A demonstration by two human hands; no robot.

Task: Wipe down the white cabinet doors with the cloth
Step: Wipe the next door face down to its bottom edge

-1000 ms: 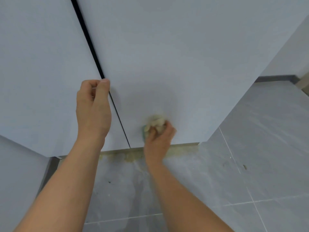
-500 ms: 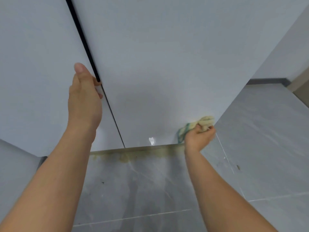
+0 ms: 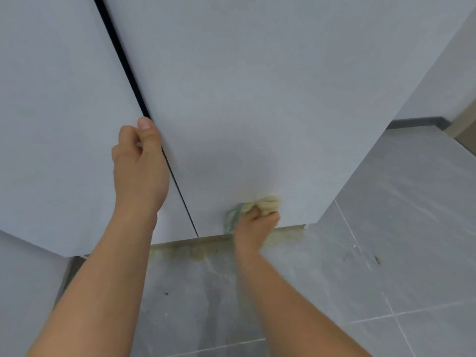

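Two white cabinet doors fill the upper view, the left door (image 3: 56, 124) and the right door (image 3: 257, 94), split by a dark gap. My right hand (image 3: 253, 225) grips a crumpled yellow-green cloth (image 3: 257, 206) and presses it on the right door near its bottom edge. My left hand (image 3: 140, 171) has its fingers curled and lies against the doors at the gap, with the thumb along the right door's left edge. That hand holds no object that I can see.
Grey floor tiles (image 3: 386, 253) spread below and to the right. A yellowish stained strip (image 3: 190, 249) runs along the cabinet base. The cabinet's right side panel (image 3: 438, 81) turns away toward a dark skirting board (image 3: 417, 122).
My right hand has swept the cloth back left along the door's bottom from the right corner. My left hand's fingers have curled at the door gap.
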